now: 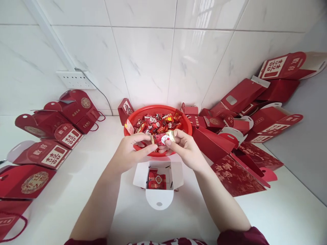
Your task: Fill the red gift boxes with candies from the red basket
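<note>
Between my two hands is a wrapped candy (161, 139) with a red middle and gold ends. The fingers of my left hand (135, 149) pinch its left end, and my right hand (185, 149) grips its right end. Both hands are over the near part of a red plastic basket (187, 124), which is filled with wrapped candies (157, 120). Just below my hands stands an open gift box (159, 199), its white flaps folded outward. Inside it lies a red packet (157, 180) with a pale emblem.
Red gift boxes (55, 154) stand in a row on the left. Many more boxes (237, 173), some tipped or stacked, crowd the right side. A tiled wall (143, 61) closes off the back, with a socket strip (75, 80) and a cable at left.
</note>
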Motion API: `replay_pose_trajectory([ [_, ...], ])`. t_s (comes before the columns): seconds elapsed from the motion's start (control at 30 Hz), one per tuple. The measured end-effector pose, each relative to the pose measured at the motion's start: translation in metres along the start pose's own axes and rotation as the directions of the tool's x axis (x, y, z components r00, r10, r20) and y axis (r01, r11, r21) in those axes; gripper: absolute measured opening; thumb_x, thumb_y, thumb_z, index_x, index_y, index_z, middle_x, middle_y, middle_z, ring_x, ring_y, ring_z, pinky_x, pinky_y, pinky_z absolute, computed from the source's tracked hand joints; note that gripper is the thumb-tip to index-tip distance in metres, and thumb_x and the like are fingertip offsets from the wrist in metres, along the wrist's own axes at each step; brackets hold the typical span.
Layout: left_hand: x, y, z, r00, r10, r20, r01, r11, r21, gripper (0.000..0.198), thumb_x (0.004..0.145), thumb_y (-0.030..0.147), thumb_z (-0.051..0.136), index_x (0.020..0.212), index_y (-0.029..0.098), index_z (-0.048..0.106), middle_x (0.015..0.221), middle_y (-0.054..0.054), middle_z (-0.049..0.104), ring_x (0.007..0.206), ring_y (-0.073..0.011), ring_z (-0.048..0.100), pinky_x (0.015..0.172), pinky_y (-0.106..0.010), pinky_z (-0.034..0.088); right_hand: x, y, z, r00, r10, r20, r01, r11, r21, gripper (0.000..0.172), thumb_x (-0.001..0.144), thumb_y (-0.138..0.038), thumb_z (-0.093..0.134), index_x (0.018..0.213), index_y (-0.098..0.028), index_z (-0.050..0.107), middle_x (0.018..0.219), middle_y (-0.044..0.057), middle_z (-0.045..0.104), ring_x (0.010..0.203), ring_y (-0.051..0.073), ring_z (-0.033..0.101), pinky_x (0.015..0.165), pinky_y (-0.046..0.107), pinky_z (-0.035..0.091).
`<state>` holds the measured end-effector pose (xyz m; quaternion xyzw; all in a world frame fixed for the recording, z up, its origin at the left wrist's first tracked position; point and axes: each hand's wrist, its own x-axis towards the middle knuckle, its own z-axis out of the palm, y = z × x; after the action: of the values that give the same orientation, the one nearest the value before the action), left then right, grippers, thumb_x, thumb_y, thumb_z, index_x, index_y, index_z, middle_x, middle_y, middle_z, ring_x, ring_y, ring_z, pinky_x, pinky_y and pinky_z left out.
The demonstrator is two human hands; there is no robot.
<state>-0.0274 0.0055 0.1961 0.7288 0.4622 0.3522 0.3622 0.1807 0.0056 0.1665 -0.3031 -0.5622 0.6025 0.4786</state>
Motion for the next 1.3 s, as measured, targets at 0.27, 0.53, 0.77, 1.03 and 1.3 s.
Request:
replay_pose_trajectory([
  [0.27,0.007,-0.025,0.009,0.997,-0.073,-0.036,0.058,0.947,-0.316,0.026,0.084,0.04,0.072,0.086,0.014,0.074,0.086,-0.004,0.074,0.085,-0.0199,0.068,0.081,-0.031,0.055,0.005,0.013,0.0,0.998,-0.021,0.066,0.037,0.968,-0.247,0.021,0.091,-0.041,0.065,0.092,-0.021,0.058,0.089,0.001,0.06,0.082,0.016,0.06,0.077,0.029,0.051],
  [0.53,0.005,-0.029,0.015,0.996,-0.06,-0.059,0.052,0.989,-0.141,0.023,0.087,0.039,0.069,0.082,0.016,0.072,0.082,-0.003,0.069,0.079,-0.0162,0.061,0.075,-0.026,0.049,0.009,0.015,-0.001,0.999,-0.029,0.025,0.037,0.886,-0.462,0.012,0.088,-0.027,0.062,0.081,-0.019,0.058,0.078,-0.001,0.053,0.071,0.013,0.048,0.069,0.027,0.041],
  [0.77,0.007,-0.03,0.022,0.996,-0.091,0.018,0.092,0.947,-0.308,0.027,0.085,0.039,0.072,0.101,0.018,0.07,0.097,-0.006,0.071,0.091,-0.02,0.065,0.083,-0.031,0.052,0.01,0.021,0.002,0.992,-0.122,-0.038,0.099,0.923,-0.372,0.016,0.093,-0.034,0.059,0.085,-0.02,0.057,0.08,0.0,0.056,0.071,0.014,0.051,0.068,0.027,0.043],
  [1.03,0.006,-0.029,0.015,0.99,-0.122,0.076,0.141,0.929,-0.341,0.023,0.085,0.035,0.072,0.102,0.018,0.073,0.1,-0.005,0.074,0.094,-0.0211,0.068,0.085,-0.031,0.054,0.011,0.016,-0.002,0.995,-0.077,0.062,0.096,0.906,-0.412,0.014,0.092,-0.033,0.061,0.091,-0.02,0.056,0.089,0.002,0.061,0.082,0.016,0.057,0.074,0.028,0.046],
  [1.3,0.005,-0.022,0.015,0.991,-0.11,0.07,0.123,0.968,-0.22,0.013,0.083,0.028,0.072,0.088,0.017,0.075,0.086,-0.002,0.075,0.084,-0.0179,0.068,0.075,-0.025,0.052,0.012,0.019,0.001,0.997,-0.077,0.026,0.08,0.88,-0.469,0.008,0.087,-0.024,0.06,0.081,-0.019,0.056,0.081,0.001,0.06,0.072,0.014,0.053,0.063,0.027,0.042],
])
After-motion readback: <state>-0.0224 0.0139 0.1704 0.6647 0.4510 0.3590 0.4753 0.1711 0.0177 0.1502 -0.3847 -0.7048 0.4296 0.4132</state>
